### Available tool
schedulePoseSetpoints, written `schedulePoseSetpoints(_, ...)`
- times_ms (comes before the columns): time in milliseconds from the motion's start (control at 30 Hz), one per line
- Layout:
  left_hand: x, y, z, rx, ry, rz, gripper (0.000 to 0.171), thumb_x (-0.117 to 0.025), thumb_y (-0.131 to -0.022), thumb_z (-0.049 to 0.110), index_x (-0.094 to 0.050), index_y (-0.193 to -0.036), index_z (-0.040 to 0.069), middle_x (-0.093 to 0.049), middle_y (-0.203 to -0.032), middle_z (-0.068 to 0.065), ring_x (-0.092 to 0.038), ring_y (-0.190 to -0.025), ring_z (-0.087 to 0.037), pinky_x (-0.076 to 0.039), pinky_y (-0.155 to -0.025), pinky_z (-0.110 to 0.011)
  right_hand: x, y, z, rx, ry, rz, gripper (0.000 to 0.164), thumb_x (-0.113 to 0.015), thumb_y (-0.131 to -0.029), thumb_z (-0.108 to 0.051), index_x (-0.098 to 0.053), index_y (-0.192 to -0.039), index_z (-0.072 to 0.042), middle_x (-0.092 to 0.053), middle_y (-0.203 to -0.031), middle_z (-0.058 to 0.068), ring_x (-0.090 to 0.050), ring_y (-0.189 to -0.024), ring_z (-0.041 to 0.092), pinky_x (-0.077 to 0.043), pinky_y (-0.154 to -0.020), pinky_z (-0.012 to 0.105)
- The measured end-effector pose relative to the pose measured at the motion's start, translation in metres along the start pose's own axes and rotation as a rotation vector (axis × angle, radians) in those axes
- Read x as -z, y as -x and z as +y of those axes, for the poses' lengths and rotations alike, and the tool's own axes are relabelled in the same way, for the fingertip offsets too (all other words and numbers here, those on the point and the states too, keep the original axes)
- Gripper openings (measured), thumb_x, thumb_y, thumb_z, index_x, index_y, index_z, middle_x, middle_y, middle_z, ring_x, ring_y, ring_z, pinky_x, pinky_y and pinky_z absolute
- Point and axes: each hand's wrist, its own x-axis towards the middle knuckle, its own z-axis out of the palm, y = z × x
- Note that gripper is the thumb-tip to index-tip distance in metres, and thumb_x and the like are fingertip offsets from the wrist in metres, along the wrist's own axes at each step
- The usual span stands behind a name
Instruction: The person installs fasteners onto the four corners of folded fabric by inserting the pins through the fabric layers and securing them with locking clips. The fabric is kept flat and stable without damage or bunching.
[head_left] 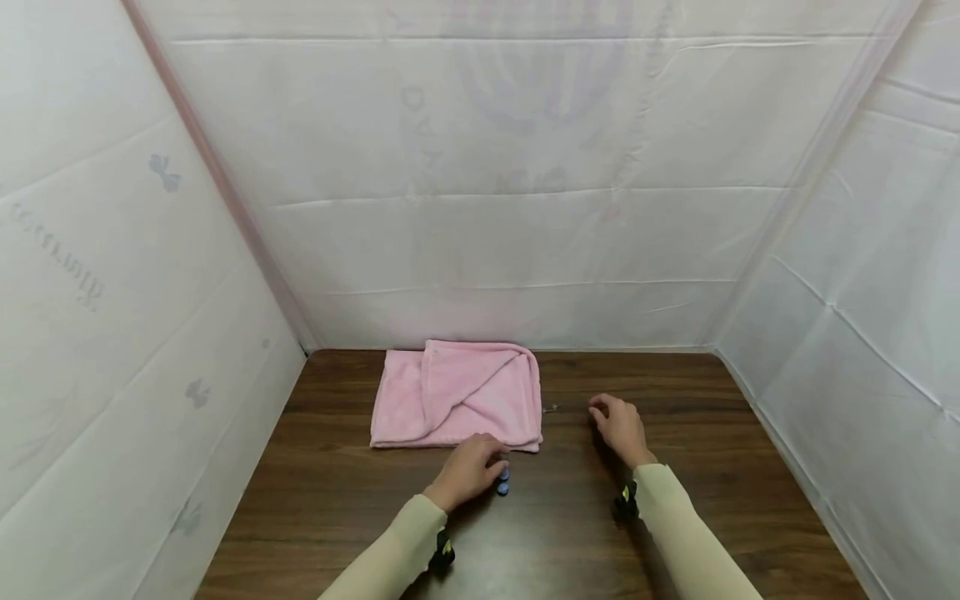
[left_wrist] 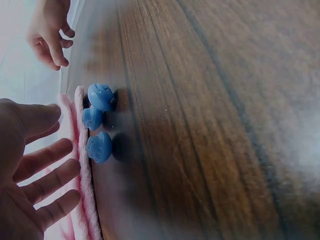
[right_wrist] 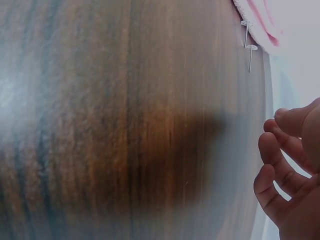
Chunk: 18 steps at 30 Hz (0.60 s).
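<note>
My left hand [head_left: 468, 468] is over the front edge of a folded pink towel [head_left: 480, 392], its fingers spread and relaxed in the left wrist view. Beside it on the wood stand three small blue rounded caps, shaped like mushrooms; the nearest blue cap [head_left: 503, 489] shows past the fingers in the head view. The far blue cap [left_wrist: 101, 97] is the largest in the left wrist view. My right hand [head_left: 621, 429] hovers right of the towel with loosely bent fingers, nothing visible between them. Two clear-headed pins [right_wrist: 250, 57] lie between the towel and this hand.
The brown wooden table [head_left: 570, 533] carries these things. White fabric walls [head_left: 525, 250] enclose it at the back and both sides. Dark wrist cameras [head_left: 626, 502] are strapped below both sleeves.
</note>
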Motion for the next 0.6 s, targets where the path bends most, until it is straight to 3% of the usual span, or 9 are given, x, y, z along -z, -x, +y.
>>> schedulePoseSetpoints(167,-0.003,-0.006,0.003,-0.034,-0.072,0.045,0.016,-0.075,-0.094,0.017,-0.077,-0.106,0.008,-0.07,-0.115,-0.01,-0.065,-0.103,-0.026,-0.054,-0.09,-0.043,0.001,0.002,0.004,-0.014,0.005,-0.004,0.014,-0.07,-0.098,-0.016,-0.076,-0.109,-0.01,-0.076,-0.104,0.009,-0.066,-0.075,0.025,-0.052,-0.064,0.045)
schedulePoseSetpoints(300,-0.006,-0.01,0.007,-0.055,-0.059,0.053,0.021,-0.073,-0.096,0.019,-0.076,-0.112,0.006,-0.062,-0.135,-0.019,-0.061,-0.12,-0.034,-0.05,-0.101,-0.049,0.001,0.004,0.01,-0.014,0.018,0.005,0.014,-0.071,-0.097,-0.017,-0.076,-0.108,-0.01,-0.076,-0.103,0.008,-0.067,-0.078,0.026,-0.052,-0.064,0.046)
schedulePoseSetpoints(433,-0.009,-0.015,0.009,-0.069,-0.035,0.021,0.029,-0.071,-0.098,0.019,-0.073,-0.123,0.005,-0.053,-0.146,-0.025,-0.053,-0.133,-0.037,-0.044,-0.11,-0.05,0.002,0.007,0.013,-0.018,0.019,0.014,0.013,-0.071,-0.097,-0.016,-0.076,-0.107,-0.01,-0.076,-0.101,0.008,-0.062,-0.071,0.023,-0.05,-0.06,0.044)
schedulePoseSetpoints(600,-0.014,-0.02,0.012,-0.079,-0.083,-0.063,0.037,-0.068,-0.1,0.025,-0.067,-0.135,0.012,-0.047,-0.152,-0.026,-0.047,-0.138,-0.044,-0.039,-0.113,-0.056,0.004,0.011,0.016,-0.03,0.028,0.01,0.013,-0.071,-0.098,-0.016,-0.076,-0.108,-0.011,-0.076,-0.103,0.008,-0.059,-0.068,0.023,-0.048,-0.06,0.042)
